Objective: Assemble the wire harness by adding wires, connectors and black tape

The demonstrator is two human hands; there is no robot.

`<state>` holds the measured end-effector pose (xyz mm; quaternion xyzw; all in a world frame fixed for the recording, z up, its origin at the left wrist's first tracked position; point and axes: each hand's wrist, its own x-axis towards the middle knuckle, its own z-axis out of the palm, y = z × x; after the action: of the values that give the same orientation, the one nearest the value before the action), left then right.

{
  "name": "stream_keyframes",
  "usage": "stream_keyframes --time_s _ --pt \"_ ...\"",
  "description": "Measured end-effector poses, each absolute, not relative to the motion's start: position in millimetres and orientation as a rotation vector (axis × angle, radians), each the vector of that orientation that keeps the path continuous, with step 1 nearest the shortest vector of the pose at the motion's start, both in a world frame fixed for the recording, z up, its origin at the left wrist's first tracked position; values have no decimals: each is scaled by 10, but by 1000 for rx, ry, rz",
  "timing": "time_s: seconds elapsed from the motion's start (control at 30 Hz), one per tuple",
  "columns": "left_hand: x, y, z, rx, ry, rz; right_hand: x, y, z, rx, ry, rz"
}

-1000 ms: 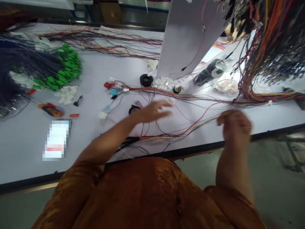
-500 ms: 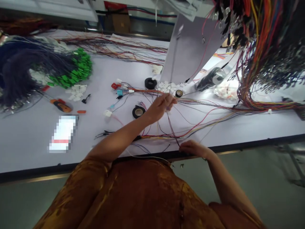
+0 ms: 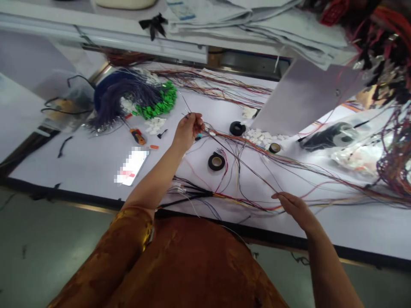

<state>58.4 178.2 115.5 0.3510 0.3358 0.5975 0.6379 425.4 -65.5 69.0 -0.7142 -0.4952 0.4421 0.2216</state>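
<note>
Thin dark wires (image 3: 241,161) stretch in a straight slanting line between my two hands, above the table. My left hand (image 3: 190,129) is closed around their far end, with short wire ends poking out past the fingers. Nearer the table's front edge, my right hand (image 3: 291,203) pinches the other end. Beneath the taut wires lies a wire harness (image 3: 285,160) running to the right. A roll of black tape (image 3: 216,161) lies between my hands, and a second black roll (image 3: 237,128) sits farther back. The harness connectors by my left hand are partly hidden.
White connectors (image 3: 261,137) are heaped beside a small tape roll (image 3: 274,148). Left of my left arm lie a phone (image 3: 136,164) and an orange-black screwdriver (image 3: 138,137). Behind them is a wire bundle with green connectors (image 3: 157,102). A shelf (image 3: 180,40) overhangs the back.
My left hand has moved left along the table and my right hand away to the right, so the wires between them now run straight. The head view has turned leftward.
</note>
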Motion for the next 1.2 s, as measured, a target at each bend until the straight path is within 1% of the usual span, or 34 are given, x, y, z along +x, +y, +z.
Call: stream_keyframes --time_s 0.2,0.3,0.43,0.5,0.6,0.7,0.83,0.93,1.07,1.13,1.2 --pt "384 1933 1209 822 800 1287 4262 -434 556 -1823 -1132 1372" --pt "319 2087 1256 815 856 1255 4277 -348 457 -1740 -1018 1354" --pt "303 2283 1341 936 944 1234 4295 -251 351 -1731 -899 1247" --pt "307 2297 1404 1024 984 1336 4295 -212 325 -1690 -765 1224" --pt "297 2169 1492 1182 939 1582 4276 -158 318 -1509 -540 1319" --pt "245 1915 1516 1178 840 1605 4248 -107 321 -1385 -419 1293" --pt "100 1577 1398 898 831 1481 4231 -52 302 -1373 -305 1104" --pt "-28 1410 1234 757 880 1437 4233 -40 302 -1420 -326 1018" --pt "-195 1289 985 780 1035 1362 4227 -83 360 -1506 -384 869" --pt "-276 1269 879 857 1162 1300 4216 -141 408 -1513 -448 864" --pt "-340 1275 819 856 1218 1280 4203 -220 460 -1510 -549 950"
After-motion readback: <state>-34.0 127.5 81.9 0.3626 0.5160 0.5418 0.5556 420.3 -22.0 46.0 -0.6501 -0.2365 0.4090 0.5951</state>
